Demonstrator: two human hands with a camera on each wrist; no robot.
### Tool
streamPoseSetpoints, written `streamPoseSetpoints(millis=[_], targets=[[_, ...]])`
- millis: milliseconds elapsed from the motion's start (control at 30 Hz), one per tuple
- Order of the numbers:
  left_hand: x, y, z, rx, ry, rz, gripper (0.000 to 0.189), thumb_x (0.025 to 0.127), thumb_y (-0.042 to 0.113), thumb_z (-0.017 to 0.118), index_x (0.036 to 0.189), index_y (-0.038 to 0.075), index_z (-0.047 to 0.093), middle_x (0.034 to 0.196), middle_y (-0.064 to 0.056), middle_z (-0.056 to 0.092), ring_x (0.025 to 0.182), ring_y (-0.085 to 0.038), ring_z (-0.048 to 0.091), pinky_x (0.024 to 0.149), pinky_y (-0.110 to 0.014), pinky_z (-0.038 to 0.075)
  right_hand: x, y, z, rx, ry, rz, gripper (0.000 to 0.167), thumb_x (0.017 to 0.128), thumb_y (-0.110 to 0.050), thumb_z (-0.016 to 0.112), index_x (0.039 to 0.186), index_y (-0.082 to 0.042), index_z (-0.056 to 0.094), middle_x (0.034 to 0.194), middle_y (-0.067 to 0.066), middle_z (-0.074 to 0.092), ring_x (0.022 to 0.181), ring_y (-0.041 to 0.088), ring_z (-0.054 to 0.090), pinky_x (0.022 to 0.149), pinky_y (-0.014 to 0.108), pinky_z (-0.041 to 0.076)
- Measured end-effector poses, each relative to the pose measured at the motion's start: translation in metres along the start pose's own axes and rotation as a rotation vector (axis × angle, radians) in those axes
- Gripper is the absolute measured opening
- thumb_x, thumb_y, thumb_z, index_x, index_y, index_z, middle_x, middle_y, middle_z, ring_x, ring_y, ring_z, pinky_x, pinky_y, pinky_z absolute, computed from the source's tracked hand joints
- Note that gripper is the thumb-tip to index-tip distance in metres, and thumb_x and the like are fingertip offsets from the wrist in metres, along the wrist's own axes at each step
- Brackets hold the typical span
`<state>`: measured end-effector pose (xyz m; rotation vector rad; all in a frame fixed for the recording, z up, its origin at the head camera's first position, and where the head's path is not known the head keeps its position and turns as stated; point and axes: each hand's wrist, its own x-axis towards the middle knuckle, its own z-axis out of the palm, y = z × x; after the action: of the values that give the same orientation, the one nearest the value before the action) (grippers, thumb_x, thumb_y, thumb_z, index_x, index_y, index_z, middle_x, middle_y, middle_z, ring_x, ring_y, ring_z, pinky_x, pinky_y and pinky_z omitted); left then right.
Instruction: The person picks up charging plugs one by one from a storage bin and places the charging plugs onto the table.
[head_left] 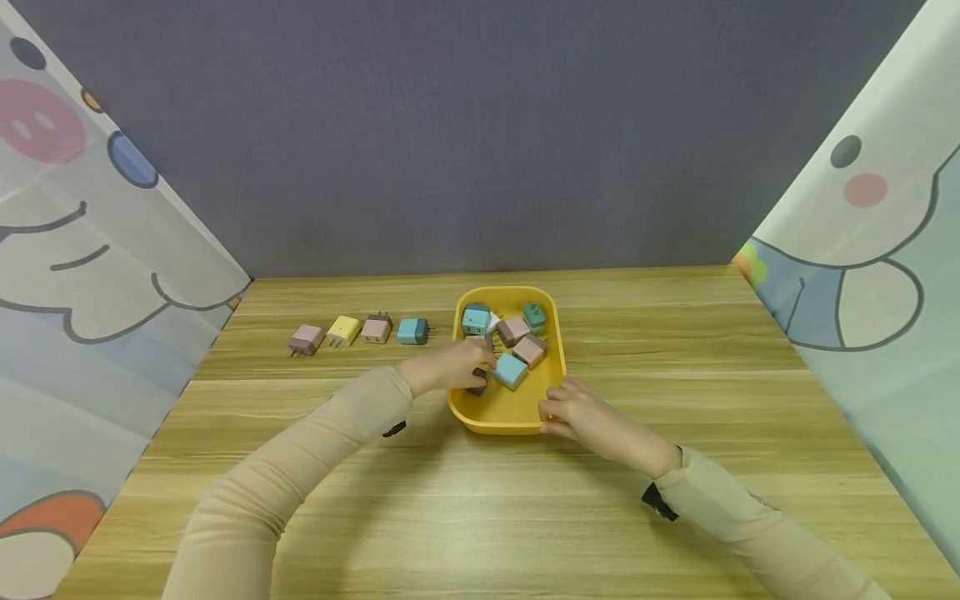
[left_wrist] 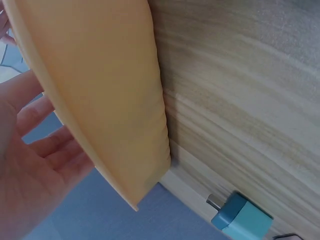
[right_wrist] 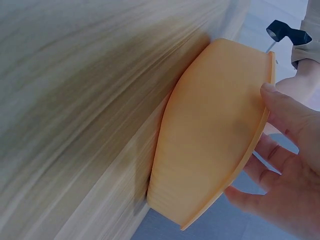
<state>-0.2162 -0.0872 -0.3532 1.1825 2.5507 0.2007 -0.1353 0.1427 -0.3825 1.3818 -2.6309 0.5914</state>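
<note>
A yellow plastic tray [head_left: 517, 408] with raised walls stands on the table, holding several plug chargers. Over its left wall reaches my left hand [head_left: 453, 367], fingers down inside among the chargers. Right below the fingertips is a dark charger [head_left: 477, 384], partly covered; I cannot tell whether they pinch it. A light blue charger [head_left: 511, 371] lies just right of these fingers, with pinkish chargers [head_left: 530, 351] behind it. My right hand [head_left: 588, 417] grips the tray's near right corner, thumb [right_wrist: 280, 105] on the outer side of the rim and fingers over it.
Left of the tray, a row of chargers lies on the wooden table: pink [head_left: 306, 339], yellow [head_left: 344, 331], pink and brown [head_left: 377, 328], and blue [head_left: 413, 331]. A dark grey panel [head_left: 487, 150] rises behind the table, with cartoon-printed sheets [head_left: 847, 250] at both sides.
</note>
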Motion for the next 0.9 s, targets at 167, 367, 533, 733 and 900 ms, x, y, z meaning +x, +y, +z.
streamPoseSetpoints(millis=[167,367,533,733,900], targets=[[0.0022,-0.0005,0.0033,0.000,-0.030,0.001,0.027,0.081,0.009,0.063,0.107,0.002,0.062,0.106,-0.011,0.056,0.099,-0.021,0.053,0.082,-0.030,0.044,-0.0003,-0.0005,-0.0002,-0.006,-0.004,0.004,0.014,0.080,-0.018,0.063,0.073,-0.014,0.052,0.070,-0.006,0.043,0.069,0.008,0.040,0.090,0.049,0.037],[0.0027,-0.0012,0.0068,0.005,-0.067,-0.036,0.026,0.081,0.009,0.063,0.107,0.004,0.062,0.106,-0.010,0.056,0.096,-0.019,0.054,0.081,-0.029,0.045,-0.0003,-0.0001,0.0005,-0.005,-0.003,-0.001,0.013,0.080,-0.018,0.062,0.073,-0.014,0.052,0.070,-0.005,0.043,0.070,0.010,0.039,0.089,0.048,0.037],[0.0028,-0.0016,0.0095,0.008,-0.076,-0.047,0.023,0.081,0.008,0.063,0.103,0.005,0.064,0.104,-0.009,0.056,0.095,-0.019,0.054,0.081,-0.029,0.045,-0.0001,-0.0007,0.0001,-0.001,-0.010,0.008,0.013,0.080,-0.018,0.063,0.073,-0.014,0.052,0.070,-0.006,0.043,0.069,0.009,0.039,0.090,0.048,0.037],[0.0047,-0.0018,0.0100,0.048,-0.081,-0.027,0.022,0.080,0.007,0.063,0.102,0.003,0.064,0.102,-0.010,0.057,0.096,-0.022,0.055,0.082,-0.030,0.044,0.0001,-0.0008,-0.0001,0.004,-0.007,0.014,0.013,0.079,-0.018,0.064,0.073,-0.014,0.052,0.070,-0.004,0.044,0.069,0.009,0.040,0.090,0.048,0.036],[0.0071,-0.0016,0.0084,0.079,-0.088,-0.002,0.022,0.079,0.006,0.065,0.100,0.001,0.064,0.100,-0.011,0.058,0.095,-0.024,0.055,0.081,-0.031,0.045,0.0002,-0.0006,0.0001,0.004,-0.004,0.016,0.013,0.078,-0.019,0.064,0.073,-0.013,0.053,0.070,-0.002,0.046,0.071,0.011,0.039,0.091,0.050,0.035]])
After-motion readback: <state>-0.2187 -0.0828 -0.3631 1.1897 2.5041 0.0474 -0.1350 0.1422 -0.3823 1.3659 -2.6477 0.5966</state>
